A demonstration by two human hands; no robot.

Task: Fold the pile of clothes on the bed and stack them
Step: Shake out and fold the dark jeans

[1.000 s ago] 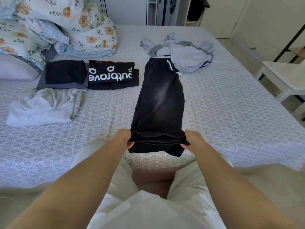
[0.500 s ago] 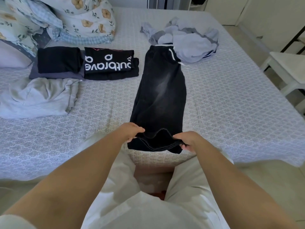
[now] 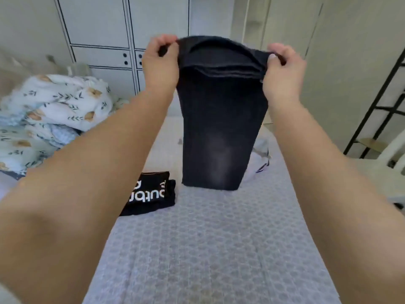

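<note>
Your left hand and right hand each pinch a top corner of the black shorts, fingers curled on the hem. You hold the shorts up over the bed, lower end touching the cover. Folded black shirt lies on the bed left of the shorts. Floral bedding sits farther left.

Both our arms extended forward and raised, forearms bare. Our left hand and our right hand sit level and apart, palms facing us, fingers curled, each pinching a top corner of the black pants.
</note>
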